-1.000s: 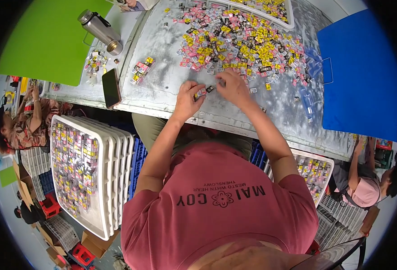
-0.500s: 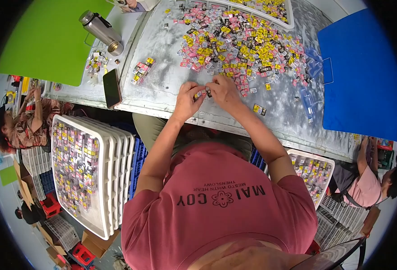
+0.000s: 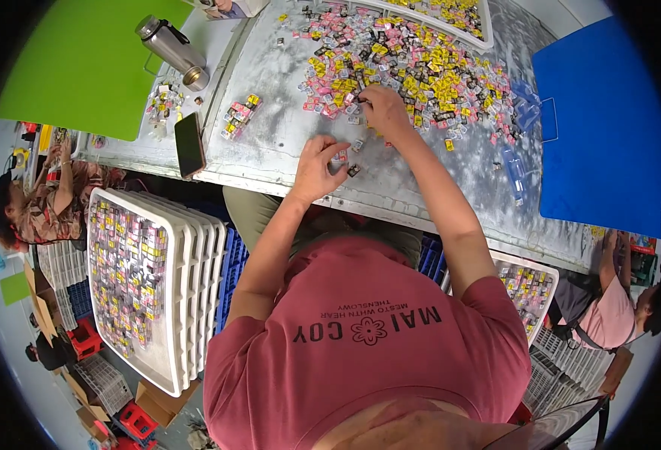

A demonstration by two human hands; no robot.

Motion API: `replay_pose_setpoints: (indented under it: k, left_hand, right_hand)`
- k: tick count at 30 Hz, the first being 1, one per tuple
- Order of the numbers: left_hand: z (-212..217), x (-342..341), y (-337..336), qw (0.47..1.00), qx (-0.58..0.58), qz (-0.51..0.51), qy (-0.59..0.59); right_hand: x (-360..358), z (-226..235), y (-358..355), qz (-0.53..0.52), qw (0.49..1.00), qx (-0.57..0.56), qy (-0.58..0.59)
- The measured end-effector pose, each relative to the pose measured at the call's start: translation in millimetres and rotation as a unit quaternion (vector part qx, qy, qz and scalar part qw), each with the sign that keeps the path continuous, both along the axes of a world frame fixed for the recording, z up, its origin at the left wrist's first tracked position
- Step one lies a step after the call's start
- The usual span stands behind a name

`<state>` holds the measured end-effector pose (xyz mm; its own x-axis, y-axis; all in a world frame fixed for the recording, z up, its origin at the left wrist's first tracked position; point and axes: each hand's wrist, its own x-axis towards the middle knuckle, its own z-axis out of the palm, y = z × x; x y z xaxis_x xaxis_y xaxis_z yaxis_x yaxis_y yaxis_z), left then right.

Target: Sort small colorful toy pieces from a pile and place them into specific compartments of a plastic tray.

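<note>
Near the table's front edge, my left hand curls its thumb and fingers around a small pink and white piece. Just right of it lie a loose white-grey piece and a dark one. My right hand reaches to the front edge of a wide pile of small pink, yellow, black and white pieces. Its fingertips pinch a small black piece, partly hidden. A neat cluster of such pieces lies further left.
A phone and a steel flask stand left on the metal table. Clear plastic pieces lie right. White trays are stacked at my left, another tray at my right. Green and blue boards flank me; people sit beyond.
My right hand has left my left hand and moved forward to the pile. Two loose pieces now show beside my left hand, which stays about where it was.
</note>
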<state>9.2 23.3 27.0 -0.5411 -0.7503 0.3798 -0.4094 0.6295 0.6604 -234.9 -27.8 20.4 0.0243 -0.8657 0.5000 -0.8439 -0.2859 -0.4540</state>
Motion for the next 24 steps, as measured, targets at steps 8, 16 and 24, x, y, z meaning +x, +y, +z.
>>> replay_pose_setpoints:
  k: [8,16,24]
  left_hand:
    - [0,-1,1,1.000,-0.006,0.001,0.000]
    - [-10,2,1,1.000,0.018,0.018,0.012]
    - [-5,-2,1,1.000,0.007,0.022,0.008]
  right_hand:
    - [4,2,-17,0.005,0.997,0.003,0.073]
    - [23,42,49,-0.011,0.989,0.135,-0.055]
    - [33,19,91,0.063,0.990,0.120,-0.038]
